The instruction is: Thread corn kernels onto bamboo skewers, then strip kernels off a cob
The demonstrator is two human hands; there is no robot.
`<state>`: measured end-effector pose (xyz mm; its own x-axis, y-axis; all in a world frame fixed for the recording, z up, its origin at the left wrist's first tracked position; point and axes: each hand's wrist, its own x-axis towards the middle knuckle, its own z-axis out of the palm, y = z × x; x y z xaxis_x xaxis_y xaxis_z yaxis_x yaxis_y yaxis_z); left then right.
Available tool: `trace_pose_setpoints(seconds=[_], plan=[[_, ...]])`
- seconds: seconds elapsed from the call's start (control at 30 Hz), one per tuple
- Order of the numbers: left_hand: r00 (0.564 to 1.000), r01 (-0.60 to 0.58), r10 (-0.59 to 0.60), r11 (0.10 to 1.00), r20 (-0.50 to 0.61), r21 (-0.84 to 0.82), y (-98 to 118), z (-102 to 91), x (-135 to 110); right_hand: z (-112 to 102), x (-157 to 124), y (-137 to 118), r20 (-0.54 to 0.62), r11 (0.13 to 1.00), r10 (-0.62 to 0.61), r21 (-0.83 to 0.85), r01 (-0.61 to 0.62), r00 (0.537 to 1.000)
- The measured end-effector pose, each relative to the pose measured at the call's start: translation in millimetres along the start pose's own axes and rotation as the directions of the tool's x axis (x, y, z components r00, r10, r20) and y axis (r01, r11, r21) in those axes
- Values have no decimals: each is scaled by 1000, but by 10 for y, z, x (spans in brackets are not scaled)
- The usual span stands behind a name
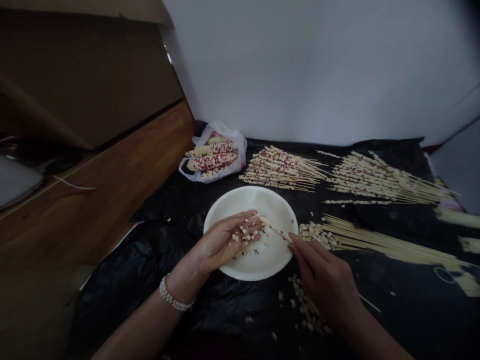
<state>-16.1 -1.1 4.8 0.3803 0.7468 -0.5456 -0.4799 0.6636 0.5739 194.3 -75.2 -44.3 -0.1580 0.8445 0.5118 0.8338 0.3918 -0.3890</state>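
Left hand [228, 242] is cupped loosely around some corn kernels [243, 237] over a white plate [277, 210], and the right hand [324, 282] pinches a kernel-loaded bamboo skewer [275, 229] between its fingertips. Loose kernels [305, 305] are scattered on the black plastic sheet [112, 290], bare skewers [390, 245] run off the right side of the view, and the sheet's near edge is cut off. Farther back, loaded skewers [281, 169] and corn cobs [212, 157] in a plastic bag [236, 140] sit by the wall [300, 65].
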Motion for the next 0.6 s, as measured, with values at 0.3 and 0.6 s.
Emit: trace_pose_setpoints(seconds=[0.3, 0.6], plan=[[965, -262, 239, 834, 110, 486, -17, -34, -18, 10, -1, 16, -17, 1000, -22, -10, 22, 1000], [830, -458, 505, 372, 238, 807, 93, -88, -27, -11, 13, 2, -17, 1000, -18, -3, 18, 1000]])
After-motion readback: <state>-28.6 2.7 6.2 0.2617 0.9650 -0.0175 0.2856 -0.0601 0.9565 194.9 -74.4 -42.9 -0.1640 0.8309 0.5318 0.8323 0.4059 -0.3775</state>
